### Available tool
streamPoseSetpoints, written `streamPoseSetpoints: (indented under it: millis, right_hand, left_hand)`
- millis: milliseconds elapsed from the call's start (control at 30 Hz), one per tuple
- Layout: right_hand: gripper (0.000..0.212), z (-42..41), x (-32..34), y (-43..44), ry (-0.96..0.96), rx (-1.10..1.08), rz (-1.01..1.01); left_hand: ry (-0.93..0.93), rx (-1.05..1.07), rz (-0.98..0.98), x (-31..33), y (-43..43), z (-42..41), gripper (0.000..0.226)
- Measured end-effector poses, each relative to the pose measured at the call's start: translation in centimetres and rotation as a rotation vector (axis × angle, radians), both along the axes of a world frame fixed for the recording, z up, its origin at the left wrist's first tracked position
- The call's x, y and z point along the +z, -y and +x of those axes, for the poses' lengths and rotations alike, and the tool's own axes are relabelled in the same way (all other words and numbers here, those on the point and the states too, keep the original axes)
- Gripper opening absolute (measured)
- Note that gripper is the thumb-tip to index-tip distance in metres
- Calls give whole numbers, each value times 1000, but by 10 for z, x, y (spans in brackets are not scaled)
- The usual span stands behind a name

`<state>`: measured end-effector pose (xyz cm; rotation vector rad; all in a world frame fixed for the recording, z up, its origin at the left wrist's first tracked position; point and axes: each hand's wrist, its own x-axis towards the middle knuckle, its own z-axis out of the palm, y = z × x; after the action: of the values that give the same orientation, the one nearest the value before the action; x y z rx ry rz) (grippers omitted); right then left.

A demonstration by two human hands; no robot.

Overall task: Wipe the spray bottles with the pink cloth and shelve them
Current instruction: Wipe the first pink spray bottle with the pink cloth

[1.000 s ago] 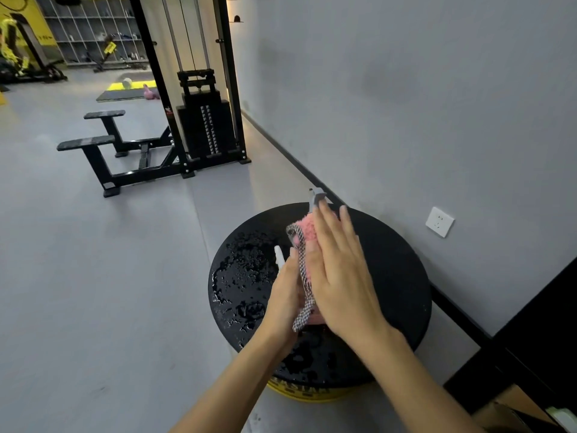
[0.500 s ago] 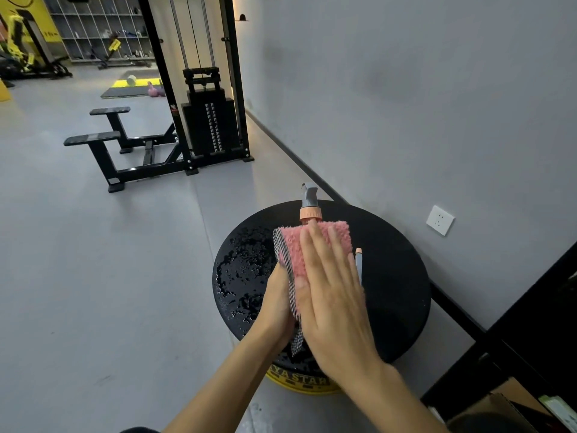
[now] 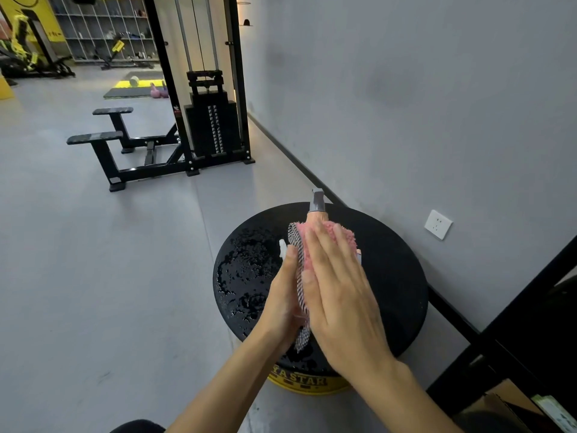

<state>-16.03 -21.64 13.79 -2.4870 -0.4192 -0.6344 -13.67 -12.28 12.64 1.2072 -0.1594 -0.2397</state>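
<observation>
A spray bottle [image 3: 317, 205] with a grey nozzle and an orange collar sticks up between my hands, above a round black top [image 3: 396, 276]. Most of the bottle is hidden by the pink cloth [image 3: 345, 237], which has a checked edge hanging down. My right hand [image 3: 340, 295] lies flat with straight fingers and presses the cloth against the bottle. My left hand [image 3: 285, 295] grips the bottle from the left side. A small white piece [image 3: 282, 246] shows just above my left fingertips.
The black top is wet on its left half [image 3: 246, 276] and sits on a yellow-rimmed base [image 3: 299, 384]. A grey wall with a white socket [image 3: 438, 224] runs along the right. A black shelf frame [image 3: 512, 332] stands at the lower right. A cable machine [image 3: 212, 120] with benches stands further back.
My right hand slid the pink cloth down the bottle and then partly back up, so the grey nozzle and orange collar came into view. My left hand kept its hold.
</observation>
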Motion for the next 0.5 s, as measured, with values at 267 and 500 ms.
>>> streamPoseSetpoints:
  millis: [267, 500]
  right_hand:
    - [54, 7, 14, 4, -44, 41, 67]
    - [52, -13, 0, 2, -49, 97, 129]
  left_hand:
    - [65, -13, 33, 9, 3, -10, 68]
    - [47, 11, -21, 6, -4, -13, 71]
